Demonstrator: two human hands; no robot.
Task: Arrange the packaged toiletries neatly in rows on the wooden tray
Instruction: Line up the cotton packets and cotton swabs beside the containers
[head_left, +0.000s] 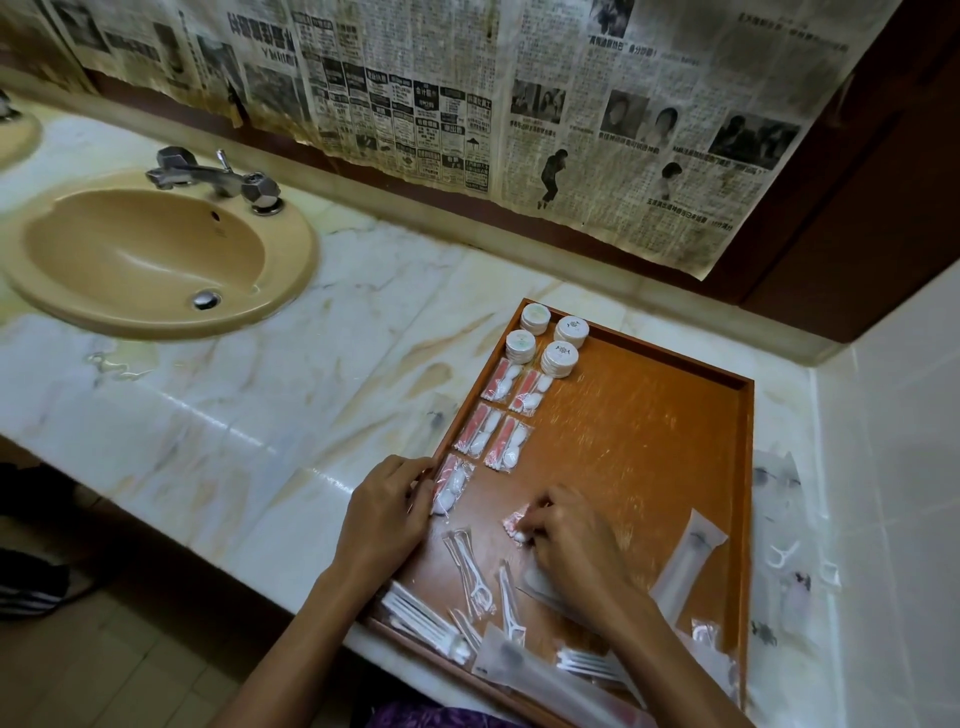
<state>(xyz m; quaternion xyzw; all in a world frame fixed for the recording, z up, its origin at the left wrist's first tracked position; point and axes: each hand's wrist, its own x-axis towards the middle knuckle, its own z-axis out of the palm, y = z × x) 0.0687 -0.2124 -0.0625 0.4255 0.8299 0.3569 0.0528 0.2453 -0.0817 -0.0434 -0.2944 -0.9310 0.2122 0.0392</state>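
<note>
A wooden tray (675, 415) lies on the marble counter. At its far left corner stand several round white packs (559, 358) in two columns. Below them lie red-and-white sachets (493, 441) in pairs. My left hand (387, 512) rests on the tray's left rim, fingertips touching another sachet (451, 486). My right hand (569, 535) pinches a small red-and-white sachet (515, 525) against the tray floor. Loose floss picks (475, 577) and long frosted sleeves (688, 566) lie along the near end.
A tan sink (156, 260) with a chrome tap (218, 176) sits to the left. Clear packets (784, 519) lie on the counter right of the tray, by the white wall. Newspaper (467, 104) covers the back wall.
</note>
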